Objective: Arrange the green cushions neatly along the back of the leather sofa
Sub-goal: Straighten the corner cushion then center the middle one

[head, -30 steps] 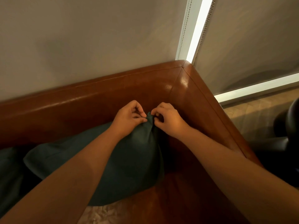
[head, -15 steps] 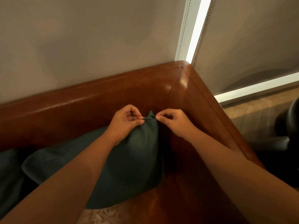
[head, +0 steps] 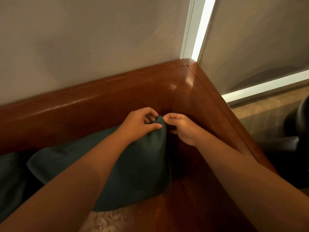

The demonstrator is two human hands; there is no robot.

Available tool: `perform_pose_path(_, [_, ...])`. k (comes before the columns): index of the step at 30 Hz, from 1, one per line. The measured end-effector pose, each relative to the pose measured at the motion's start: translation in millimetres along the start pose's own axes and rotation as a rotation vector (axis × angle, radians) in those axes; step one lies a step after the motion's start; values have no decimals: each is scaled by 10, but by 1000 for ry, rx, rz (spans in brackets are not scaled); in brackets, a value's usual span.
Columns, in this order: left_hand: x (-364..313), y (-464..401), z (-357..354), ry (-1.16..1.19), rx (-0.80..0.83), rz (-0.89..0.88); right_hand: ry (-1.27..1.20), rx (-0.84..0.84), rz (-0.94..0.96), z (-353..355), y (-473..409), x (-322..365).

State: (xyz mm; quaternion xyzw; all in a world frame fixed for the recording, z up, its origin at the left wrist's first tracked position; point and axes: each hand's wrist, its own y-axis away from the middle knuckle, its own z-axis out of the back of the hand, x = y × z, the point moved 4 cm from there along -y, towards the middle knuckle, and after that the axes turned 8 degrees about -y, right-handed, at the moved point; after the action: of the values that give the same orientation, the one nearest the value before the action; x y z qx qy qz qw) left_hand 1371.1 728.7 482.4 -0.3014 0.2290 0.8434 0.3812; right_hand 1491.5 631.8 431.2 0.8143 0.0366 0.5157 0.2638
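**Green cushion pinched at its corner in the sofa's angle**

Green fabric cushion (head: 137, 166), dark and softly plump, leans in the corner of the brown leather sofa (head: 103, 104), where the glossy backrest meets the side arm. Its top corner points up toward that angle, and its lower edge rests on the seat, next to a pale patterned cloth (head: 107, 220) at the bottom of the view.

Both hands meet at that top corner. The left hand (head: 138, 124) is curled nearly closed, thumb pressed against the fabric and fingers folded over the tip, so the corner is gripped between them. The right hand (head: 181, 127) comes in from the other side with its fingers bent narrow; forefinger and thumb touch the cushion's tip, though from here I cannot tell whether they truly hold the cloth or only press against it. The two hands sit just beside each other, almost touching, with the peak of fabric between.

A second green cushion (head: 10, 178) lies at the far left edge, just beside the first and mostly out of view. Behind the sofa stands a plain grey wall (head: 83, 39), and to the right a drawn roller blind (head: 259, 39) with bright strips of daylight along its edges. Something dark and rounded (head: 302, 114) sits beyond the sofa arm; I cannot make out what it is.
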Motion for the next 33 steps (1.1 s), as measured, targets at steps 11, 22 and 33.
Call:
perform_pose_path(11, [-207,-297,-7,-347,26,-107,89,-224,-10,78,133,-592])
perform_pose_path(22, [-12,-108,274,-408,-10,-87,6,-508,-320,291,333,-1598])
perform_pose_path(33, [543,251,1242,-371,-44,26,-59,-535,-279,-108,231,-2045])
